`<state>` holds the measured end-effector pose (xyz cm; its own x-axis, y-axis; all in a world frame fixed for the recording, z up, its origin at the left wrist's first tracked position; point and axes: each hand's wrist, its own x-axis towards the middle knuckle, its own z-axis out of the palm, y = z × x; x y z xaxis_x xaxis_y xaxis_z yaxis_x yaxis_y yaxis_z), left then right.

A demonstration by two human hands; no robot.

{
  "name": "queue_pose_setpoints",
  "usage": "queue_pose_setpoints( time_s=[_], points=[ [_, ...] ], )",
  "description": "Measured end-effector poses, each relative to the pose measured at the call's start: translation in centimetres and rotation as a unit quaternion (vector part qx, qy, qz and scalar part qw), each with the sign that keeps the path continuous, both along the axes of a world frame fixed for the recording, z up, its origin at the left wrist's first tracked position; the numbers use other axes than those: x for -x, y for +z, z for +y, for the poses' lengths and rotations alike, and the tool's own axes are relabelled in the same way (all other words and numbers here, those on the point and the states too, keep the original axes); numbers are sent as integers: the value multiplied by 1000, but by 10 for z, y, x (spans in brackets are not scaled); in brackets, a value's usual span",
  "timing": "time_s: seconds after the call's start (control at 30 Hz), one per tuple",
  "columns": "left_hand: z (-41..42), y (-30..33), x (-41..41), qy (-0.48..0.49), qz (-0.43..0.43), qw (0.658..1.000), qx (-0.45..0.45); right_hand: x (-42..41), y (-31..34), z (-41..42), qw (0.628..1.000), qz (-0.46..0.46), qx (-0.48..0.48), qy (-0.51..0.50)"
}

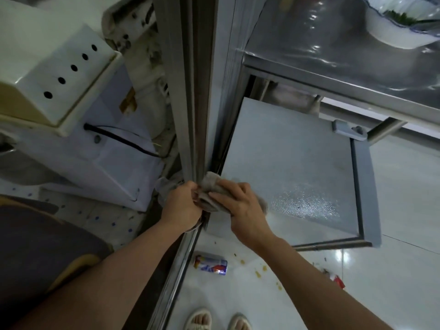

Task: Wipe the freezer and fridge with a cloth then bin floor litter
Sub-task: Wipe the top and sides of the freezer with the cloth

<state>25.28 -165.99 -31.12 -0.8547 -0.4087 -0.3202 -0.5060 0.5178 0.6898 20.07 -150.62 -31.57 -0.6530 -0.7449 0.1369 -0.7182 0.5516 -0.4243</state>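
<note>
Both hands grip grey cloth (209,191) at fridge door edge (190,129): left hand (183,203) pinching, right hand (238,203) curled over. Can (210,264) on floor below cloth.

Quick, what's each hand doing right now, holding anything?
Left hand: fingers curled, gripping one end of the crumpled grey-beige cloth.
Right hand: fingers curled over the same cloth, holding it.
</note>
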Motion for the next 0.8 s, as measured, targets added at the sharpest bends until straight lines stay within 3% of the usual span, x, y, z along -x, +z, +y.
queue_pose_setpoints(
  time_s=[0.13, 0.23, 0.37, 0.5, 0.6, 0.73, 0.8],
  points=[
    [3, 7, 0, -1, 17, 999, -31, 19, 7, -8, 997, -6, 13, -70],
    [14, 9, 2, -18, 37, 999, 2, 12, 4, 8, 996, 41, -11, -78],
    [36, 13, 9, -27, 78, 996, 43, 9, -1, 58, 984, 71, 3, -163],
    [55, 20, 17, -69, 88, 990, 81, 9, 3, 91, 949, 55, -12, -311],
    [61, 23, 21, -68, 72, 990, 101, 9, 7, 70, 911, 13, -47, -410],
    [67, 19, 27, -69, 63, 987, 129, -5, 11, 17, 970, -8, -9, -244],
    [73, 16, 31, -68, 67, 987, 130, 1, 11, 23, 977, -13, -8, -212]
  ],
)
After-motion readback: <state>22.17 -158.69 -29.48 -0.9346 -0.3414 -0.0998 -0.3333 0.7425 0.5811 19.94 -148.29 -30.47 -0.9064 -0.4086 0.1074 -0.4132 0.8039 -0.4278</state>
